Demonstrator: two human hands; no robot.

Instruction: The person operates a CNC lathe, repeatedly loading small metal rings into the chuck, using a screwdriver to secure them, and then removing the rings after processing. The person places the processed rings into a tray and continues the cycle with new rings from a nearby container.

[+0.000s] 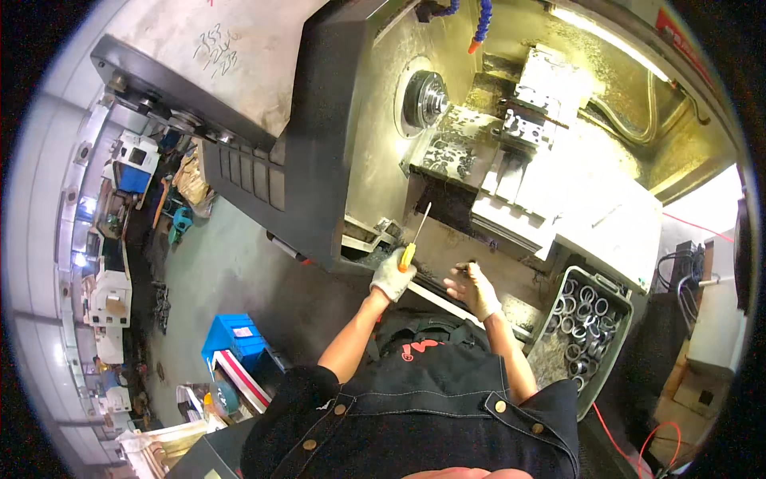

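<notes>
Looming over everything is the open lathe enclosure, its lit work chamber holding the round chuck, a chip-strewn slide below it and the blocky tool turret to the right, with a blue segmented coolant hose hanging from above. Next in size, a grey crate of metal rings stands at the person's right, just beside the machine's front ledge; a blue bin sits well apart on the floor to the left.

Down at the ledge, the left hand, in a pale work glove, is clenched around the yellow handle of a screwdriver, whose thin blade points up and into the chamber opening. The right hand, also gloved, rests with fingers spread on the ledge's edge and grasps nothing that I can make out.

As I judge it, the risks come from reaching inward: the blade tip could slip off whatever it probes and jab toward the bracing right hand, loose chips on the slide could cut through the gloves, and a glove or the dark apron could catch should the chuck turn while the hands are near.
</notes>
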